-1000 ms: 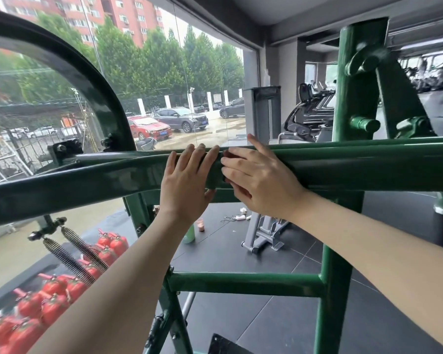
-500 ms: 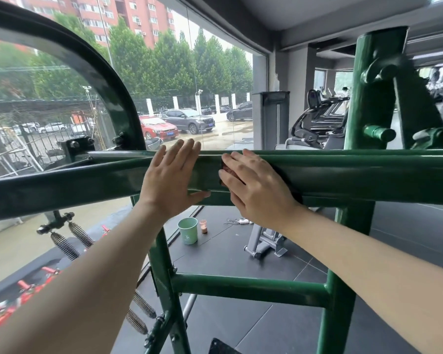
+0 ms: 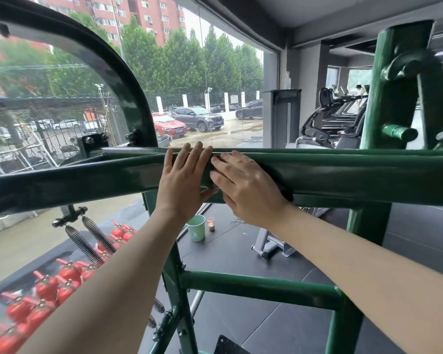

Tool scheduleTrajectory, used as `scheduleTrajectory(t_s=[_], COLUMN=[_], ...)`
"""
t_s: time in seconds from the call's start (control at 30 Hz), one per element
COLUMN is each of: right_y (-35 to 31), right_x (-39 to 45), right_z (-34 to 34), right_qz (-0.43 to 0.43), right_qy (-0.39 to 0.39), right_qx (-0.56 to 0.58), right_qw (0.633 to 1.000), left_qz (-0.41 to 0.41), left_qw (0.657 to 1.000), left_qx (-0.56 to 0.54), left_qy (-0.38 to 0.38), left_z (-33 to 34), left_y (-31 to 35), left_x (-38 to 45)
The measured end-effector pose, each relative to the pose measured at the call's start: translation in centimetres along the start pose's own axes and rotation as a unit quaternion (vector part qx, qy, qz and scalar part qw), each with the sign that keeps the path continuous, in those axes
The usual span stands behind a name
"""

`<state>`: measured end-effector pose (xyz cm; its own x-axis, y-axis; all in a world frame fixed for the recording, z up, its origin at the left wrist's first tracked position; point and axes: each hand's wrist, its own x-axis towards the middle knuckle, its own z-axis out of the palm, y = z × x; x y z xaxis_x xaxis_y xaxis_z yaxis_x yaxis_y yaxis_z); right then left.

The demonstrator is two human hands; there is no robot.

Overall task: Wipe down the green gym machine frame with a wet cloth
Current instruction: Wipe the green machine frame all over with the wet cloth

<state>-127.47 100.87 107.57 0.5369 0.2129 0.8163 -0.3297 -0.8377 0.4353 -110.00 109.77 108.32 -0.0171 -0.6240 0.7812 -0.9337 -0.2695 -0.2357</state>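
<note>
I press my right hand flat on the dark cloth against the green bar, fingers straight; my left hand, fingers together, braces the bar beside it.

cloth mostly hidden under right hand, fire extinguishers blurred

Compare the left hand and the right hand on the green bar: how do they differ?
The left hand points straight up the green bar; the right hand angles leftward. A dark cloth shows beneath the right hand, none beneath the left. Both press flat, fingers straight.
</note>
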Motion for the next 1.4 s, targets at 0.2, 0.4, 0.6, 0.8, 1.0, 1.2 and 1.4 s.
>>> scheduleTrajectory(t_s=[0.2, 0.4, 0.6, 0.8, 1.0, 1.2, 1.4], right_y=[0.0, -0.4, 1.6, 3.4, 4.7, 3.7, 0.4], right_x=[-0.9, -3.1, -5.3, -9.1, -13.1, -18.1, -21.6], right_z=[-0.1, -2.0, -8.0, -16.3, -27.0, -38.0, -46.9], right_qz=[-0.007, 0.046, 0.117, 0.194, 0.225, 0.266, 0.299], right_qy=[-0.002, -0.012, 0.007, 0.006, 0.001, -0.029, -0.05], right_qx=[0.003, 0.046, -0.016, -0.085, -0.193, -0.304, -0.395], right_qw=[1.0, 0.998, 0.993, 0.977, 0.955, 0.914, 0.867], left_qz=[-0.05, -0.066, -0.007, 0.069, 0.138, 0.208, 0.279], left_qw=[0.998, 0.995, 0.998, 0.99, 0.967, 0.927, 0.871], left_qx=[-0.025, -0.052, -0.065, -0.117, -0.204, -0.299, -0.377], left_qy=[-0.037, -0.056, 0.0, 0.044, 0.064, 0.089, 0.144], left_z=[-0.4, -1.7, -4.4, -6.1, -7.3, -10.0, -15.0], left_y=[1.3, 3.7, 8.2, 16.1, 25.5, 35.8, 44.8], left_x=[-0.9, -4.5, -3.5, -1.4, -0.5, 0.3, -0.7])
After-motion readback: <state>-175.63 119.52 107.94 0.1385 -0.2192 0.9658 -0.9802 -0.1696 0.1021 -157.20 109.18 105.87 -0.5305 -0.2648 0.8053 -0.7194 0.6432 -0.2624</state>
